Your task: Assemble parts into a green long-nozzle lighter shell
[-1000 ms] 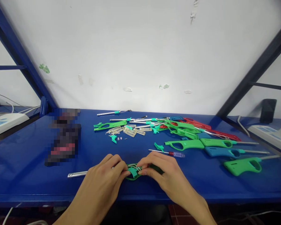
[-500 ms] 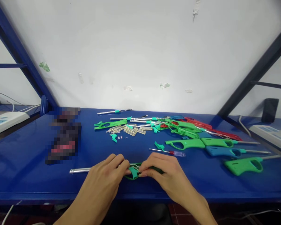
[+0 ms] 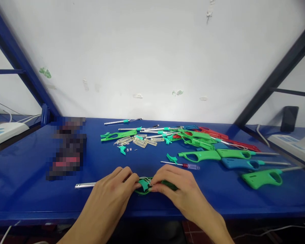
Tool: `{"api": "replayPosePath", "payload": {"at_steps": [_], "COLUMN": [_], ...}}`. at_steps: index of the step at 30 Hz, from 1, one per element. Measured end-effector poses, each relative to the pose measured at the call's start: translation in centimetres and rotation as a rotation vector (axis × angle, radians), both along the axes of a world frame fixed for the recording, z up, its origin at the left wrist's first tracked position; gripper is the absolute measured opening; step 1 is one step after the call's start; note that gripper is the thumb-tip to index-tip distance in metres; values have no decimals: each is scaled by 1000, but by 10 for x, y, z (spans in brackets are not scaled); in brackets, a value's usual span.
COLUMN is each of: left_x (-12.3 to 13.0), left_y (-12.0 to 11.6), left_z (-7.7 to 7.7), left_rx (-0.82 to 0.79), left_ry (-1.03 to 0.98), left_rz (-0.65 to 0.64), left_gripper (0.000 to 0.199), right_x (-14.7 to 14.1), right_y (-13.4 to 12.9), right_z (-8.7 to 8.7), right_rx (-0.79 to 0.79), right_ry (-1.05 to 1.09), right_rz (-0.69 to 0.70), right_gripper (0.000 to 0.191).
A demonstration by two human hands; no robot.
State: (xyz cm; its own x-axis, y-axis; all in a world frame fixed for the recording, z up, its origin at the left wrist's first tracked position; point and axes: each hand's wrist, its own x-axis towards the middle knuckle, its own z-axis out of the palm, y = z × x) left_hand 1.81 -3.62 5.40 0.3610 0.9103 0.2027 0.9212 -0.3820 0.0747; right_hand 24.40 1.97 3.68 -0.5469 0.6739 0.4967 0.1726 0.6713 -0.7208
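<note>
Near the table's front edge lies an opened green long-reach lighter (image 3: 142, 192), its metal tube (image 3: 84, 185) pointing left. A turquoise trigger (image 3: 143, 184) and thin white wires (image 3: 147, 178) show inside the housing. My left hand (image 3: 114, 188) is closed around the lighter where tube and housing meet, its fingertips by the trigger. From the right, my right hand (image 3: 179, 184) pinches at the wires just beside the trigger; exactly what sits between thumb and finger is hidden. The handle end of the housing lies partly under my right hand.
A screwdriver (image 3: 190, 166) lies behind my right hand. Whole lighters (image 3: 263, 178) lie at right. Farther back are green shells (image 3: 198, 156), red shells (image 3: 213, 132), clear fuel tanks (image 3: 139, 142), loose triggers (image 3: 122, 149) and metal tubes (image 3: 117, 122). A blurred dark object (image 3: 68, 156) is at left.
The camera view has shifted slightly. Both hands stay on the lighter, with my right fingertips moving only a little around the wires by the trigger.
</note>
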Motion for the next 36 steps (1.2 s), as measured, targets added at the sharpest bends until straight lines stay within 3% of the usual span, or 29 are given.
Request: {"api": "replayPosePath", "payload": {"at_steps": [9,18,26,36], "left_x": [3,1,-5,-7], "left_y": [-1,-3,2,2], "left_z": [1,-3,-12,-18], "left_rx": [-4,19,39,-2], "left_ry": [-30,-61,-180,-156], "left_rz": [0,-2,43,69], "left_gripper": [45,38,17,33], "right_x": [2,-1,-3,-3], "right_y": [-2,-3,-1,-1], "right_z": [0,5,3,0], "right_rx": [30,-16,-8,-18], "right_ry": [-66,-166,-174,-150], "right_rz": [-44,-10,-28,-63], "right_gripper": [7,27,19,22]}}
